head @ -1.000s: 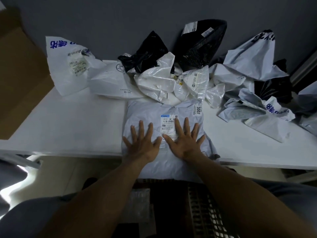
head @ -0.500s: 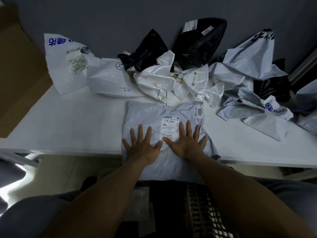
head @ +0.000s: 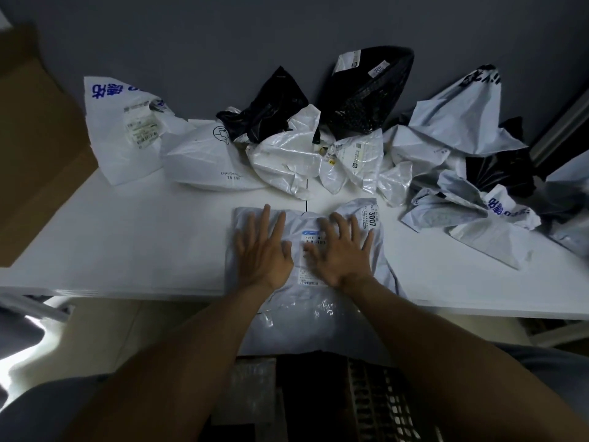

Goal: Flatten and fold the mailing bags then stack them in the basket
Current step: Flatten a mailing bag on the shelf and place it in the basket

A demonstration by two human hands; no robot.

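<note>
A pale grey mailing bag [head: 306, 317] is being pressed flat at the near edge of the white table [head: 127, 237], its lower part hanging over the edge at six o'clock. The left hand [head: 263, 250] and the right hand [head: 342, 252] are being laid palm-down on it side by side, fingers spread and extended, nothing being gripped by either. The printed shipping label [head: 310, 261] is being partly covered between the thumbs, and a sticker reading 3007 [head: 371, 218] is showing at the bag's one o'clock corner.

For this step to be done well, air should probably be pushed outward from the centre toward the open end, with both palms being kept flat so that creases are not being trapped. The overhanging part is likely to need pulling up onto the table before any fold is made, otherwise the fold line may be skewed.

A heap of crumpled white bags [head: 287, 161] and black bags [head: 363, 94] is waiting at twelve o'clock. A dark slatted basket [head: 379, 400] is being glimpsed below at six o'clock, between the forearms.
</note>
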